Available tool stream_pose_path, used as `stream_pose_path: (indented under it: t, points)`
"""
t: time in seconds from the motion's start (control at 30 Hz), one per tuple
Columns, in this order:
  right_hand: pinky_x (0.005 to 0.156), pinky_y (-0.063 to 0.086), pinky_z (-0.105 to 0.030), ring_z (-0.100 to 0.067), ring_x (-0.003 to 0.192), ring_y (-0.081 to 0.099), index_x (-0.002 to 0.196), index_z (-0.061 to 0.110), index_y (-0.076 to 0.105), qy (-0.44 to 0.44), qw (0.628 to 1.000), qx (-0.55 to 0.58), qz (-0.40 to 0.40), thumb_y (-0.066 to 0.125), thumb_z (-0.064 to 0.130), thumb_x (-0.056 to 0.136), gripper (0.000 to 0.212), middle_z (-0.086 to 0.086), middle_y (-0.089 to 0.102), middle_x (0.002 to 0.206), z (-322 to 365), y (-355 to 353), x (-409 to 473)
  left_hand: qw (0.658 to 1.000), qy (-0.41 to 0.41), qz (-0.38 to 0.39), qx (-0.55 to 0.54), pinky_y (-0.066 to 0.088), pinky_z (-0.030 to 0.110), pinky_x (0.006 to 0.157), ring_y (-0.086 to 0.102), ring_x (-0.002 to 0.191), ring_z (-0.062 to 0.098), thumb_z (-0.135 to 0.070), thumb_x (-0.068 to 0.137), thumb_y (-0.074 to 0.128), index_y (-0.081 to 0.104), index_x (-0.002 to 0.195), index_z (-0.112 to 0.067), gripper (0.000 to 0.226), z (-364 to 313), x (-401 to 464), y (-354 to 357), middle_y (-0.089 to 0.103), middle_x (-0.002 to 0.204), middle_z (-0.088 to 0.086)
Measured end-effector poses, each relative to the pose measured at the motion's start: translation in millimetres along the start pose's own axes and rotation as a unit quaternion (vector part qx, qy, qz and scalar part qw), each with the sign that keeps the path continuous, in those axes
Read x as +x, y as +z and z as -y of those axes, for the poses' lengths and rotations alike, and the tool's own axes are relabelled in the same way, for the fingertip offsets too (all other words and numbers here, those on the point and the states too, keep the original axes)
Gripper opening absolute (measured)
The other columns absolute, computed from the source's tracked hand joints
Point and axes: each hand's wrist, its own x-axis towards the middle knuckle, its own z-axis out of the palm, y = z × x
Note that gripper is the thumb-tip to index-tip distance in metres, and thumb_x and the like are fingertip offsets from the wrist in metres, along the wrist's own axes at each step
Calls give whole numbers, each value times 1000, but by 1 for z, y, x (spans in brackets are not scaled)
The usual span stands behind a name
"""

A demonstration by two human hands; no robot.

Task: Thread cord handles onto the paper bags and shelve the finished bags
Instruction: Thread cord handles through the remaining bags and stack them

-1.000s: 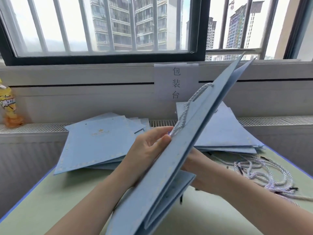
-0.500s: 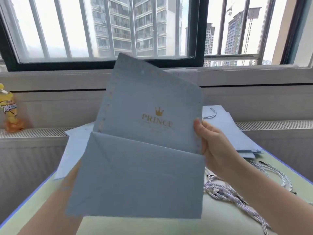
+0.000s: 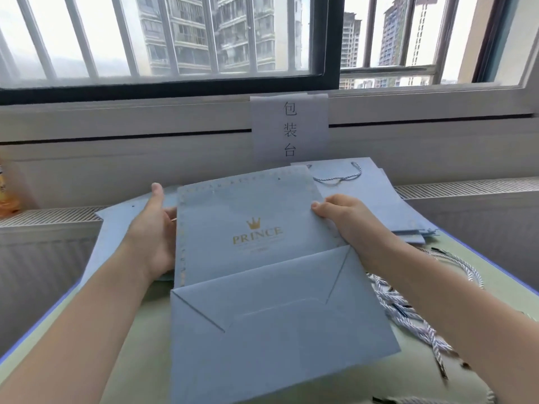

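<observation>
Holding a flat blue bag (image 3: 256, 228) above the table (image 3: 140, 330), left hand (image 3: 154, 228) and right hand (image 3: 344, 217) grip its side edges.

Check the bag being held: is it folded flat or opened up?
Folded flat: the bag shows one flat face, its bottom flap creased up over it.

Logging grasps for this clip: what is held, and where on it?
The flat blue bag, by its side edges: left hand on the left edge, right hand pinching the right.
</observation>
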Motion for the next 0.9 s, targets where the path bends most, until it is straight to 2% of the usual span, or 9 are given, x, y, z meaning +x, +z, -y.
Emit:
stream_pose_path:
  t: [0.07, 0.13, 0.23, 0.37, 0.47, 0.57, 0.67, 0.77, 0.9]
  points:
    - [67, 46, -32, -22, 72, 55, 85, 8, 52, -10, 997, -76, 10, 46, 16, 98, 16, -12, 58, 84, -3, 0, 3, 999, 12, 23, 40, 56, 32, 49, 71, 63, 20, -37, 98, 44, 66, 97, -11, 34, 0, -6, 7, 74, 75, 6]
    - [65, 47, -34, -22, 67, 52, 78, 8, 49, -59, 966, -251, -7, 41, 19, 99, 25, -9, 55, 75, -8, -6, 9, 997, 31, 6, 76, 56, 33, 47, 70, 58, 19, -17, 97, 48, 63, 97, -7, 18, 4, -5, 9, 73, 70, 6]
    - [71, 52, -38, -27, 64, 55, 76, 10, 55, -99, 891, -442, -31, 37, 18, 96, 28, -5, 62, 70, -5, -21, 13, 993, 13, -49, 110, 54, 35, 50, 68, 58, 23, -10, 97, 47, 61, 94, -4, 15, 7, -1, 7, 70, 71, 10]
    - [62, 43, -29, -24, 71, 55, 96, 4, 62, -31, 794, -604, 66, 49, 26, 95, 26, -8, 65, 81, 2, -32, 7, 987, 17, -61, 145, 53, 33, 51, 66, 56, 21, -6, 98, 44, 59, 85, -6, 20, 13, -2, 10, 69, 68, 9]
    - [51, 29, -27, -20, 61, 42, 75, 9, 52, -6, 733, -671, 111, 53, 38, 92, 34, -3, 46, 64, -5, -28, 0, 988, 28, -63, 139, 51, 36, 64, 63, 72, 26, -5, 98, 44, 58, 91, -8, 16, 15, -2, 12, 66, 84, 12]
    - [47, 22, -29, -18, 52, 28, 57, 12, 30, -16, 733, -670, 116, 53, 20, 90, 40, -3, 33, 55, -19, -24, 7, 988, 41, -66, 130, 51, 37, 66, 64, 76, 28, -6, 97, 46, 59, 92, -11, 15, 15, -4, 14, 66, 89, 12]
    - [47, 24, -28, -20, 56, 30, 61, 10, 32, 3, 752, -649, 117, 49, 7, 88, 33, -5, 35, 60, -26, -23, 14, 987, 63, -74, 131, 52, 37, 64, 64, 74, 26, -7, 97, 46, 59, 94, -11, 14, 15, -5, 16, 66, 88, 11]
    - [42, 27, -21, -14, 48, 36, 68, 4, 52, -2, 820, -564, 91, 50, 8, 87, 20, 0, 41, 56, -18, -25, 15, 987, 77, -73, 123, 53, 37, 65, 65, 73, 26, -8, 98, 46, 59, 98, -10, 13, 15, -7, 19, 67, 89, 11]
    - [54, 42, -16, -5, 55, 50, 91, 13, 64, -165, 930, -321, -69, 44, 4, 94, 22, -1, 56, 72, 6, -30, 16, 988, 83, -81, 102, 54, 34, 62, 65, 69, 20, -8, 98, 47, 53, 114, -17, 19, 15, -10, 23, 66, 87, 6]
